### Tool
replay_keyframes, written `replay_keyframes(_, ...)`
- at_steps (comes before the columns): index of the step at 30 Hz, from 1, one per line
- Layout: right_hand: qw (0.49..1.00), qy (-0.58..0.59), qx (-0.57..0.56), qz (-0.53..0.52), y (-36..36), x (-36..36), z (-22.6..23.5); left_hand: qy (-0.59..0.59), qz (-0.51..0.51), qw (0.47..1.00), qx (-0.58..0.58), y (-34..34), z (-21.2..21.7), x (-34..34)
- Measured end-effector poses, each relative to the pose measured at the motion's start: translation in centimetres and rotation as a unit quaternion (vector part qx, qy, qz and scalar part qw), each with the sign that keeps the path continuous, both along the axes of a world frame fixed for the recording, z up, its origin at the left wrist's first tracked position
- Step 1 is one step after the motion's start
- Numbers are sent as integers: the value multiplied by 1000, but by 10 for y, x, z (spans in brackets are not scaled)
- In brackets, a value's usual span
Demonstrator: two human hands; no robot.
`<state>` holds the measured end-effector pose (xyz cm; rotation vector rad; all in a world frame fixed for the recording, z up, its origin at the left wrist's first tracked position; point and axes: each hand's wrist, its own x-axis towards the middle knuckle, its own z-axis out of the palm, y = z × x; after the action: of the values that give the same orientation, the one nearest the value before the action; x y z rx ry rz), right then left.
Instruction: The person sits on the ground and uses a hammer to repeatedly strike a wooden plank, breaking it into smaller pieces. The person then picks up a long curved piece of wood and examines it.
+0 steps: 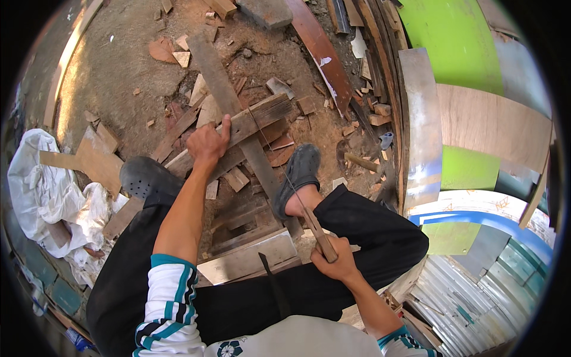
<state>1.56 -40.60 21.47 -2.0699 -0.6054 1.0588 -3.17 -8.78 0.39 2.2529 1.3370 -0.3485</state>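
Observation:
My left hand (208, 144) is closed over a weathered wooden plank (241, 128) and presses it against a long grey board (262, 163) lying crosswise beneath. In my right hand (337, 259) is the wooden handle of a handsaw (314, 225). Its thin blade shows nearly edge-on and runs forward across the plank, near the plank's far right end. How deep the blade sits in the wood I cannot tell. My right foot, in a dark clog (297, 172), rests beside the long board, close to the blade. Another dark clog (146, 177) is on my left foot.
Scattered wood offcuts (235, 178) cover the dirt around the plank. A hammer (361, 162) lies to the right, near a reddish-brown board (321, 56). Green panels (455, 41) and corrugated metal sheets (443, 288) line the right side. White sacking (44, 190) is heaped at left.

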Motion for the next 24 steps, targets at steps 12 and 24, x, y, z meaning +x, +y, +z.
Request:
replay_keyframes(12, 994, 3, 103, -34, 88, 32, -143, -8, -5, 1000, -2, -1, -2, -1)
replay_keyframes(24, 988, 54, -76, -122, 120, 36, -103, -26, 1, 999, 27, -7, -2, 3)
